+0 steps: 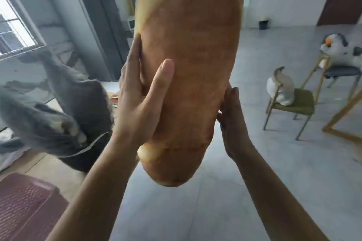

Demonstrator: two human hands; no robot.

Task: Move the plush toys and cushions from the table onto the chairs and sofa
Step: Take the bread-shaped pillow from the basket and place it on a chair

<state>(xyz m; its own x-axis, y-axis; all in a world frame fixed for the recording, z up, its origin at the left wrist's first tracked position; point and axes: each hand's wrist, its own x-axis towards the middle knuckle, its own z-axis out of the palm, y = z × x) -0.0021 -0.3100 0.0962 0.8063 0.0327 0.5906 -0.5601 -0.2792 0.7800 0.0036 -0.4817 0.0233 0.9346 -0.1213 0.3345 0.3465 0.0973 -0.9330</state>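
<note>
Both hands clamp the long orange bread-shaped plush from the sides, L hand w/ thumb across the front, R hand flat-palmed. It's held upright in mid-air, blocking your fwd view. Risk: palm-only grip slips, or you clip the green chair already holding a white plush.

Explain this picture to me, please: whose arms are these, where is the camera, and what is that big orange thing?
No machine here. A person wears one wide-angle camera on the head, looking forward and down, so you see their own bare arms. The left hand and right hand press from either side on a long orange-brown plush cushion, shaped like a loaf of bread, held up in the air. At left, a grey plush toy lies blurred on a table. At right, a white plush sits on a green-seated chair, and another plush on a dark-seated chair behind.
</note>
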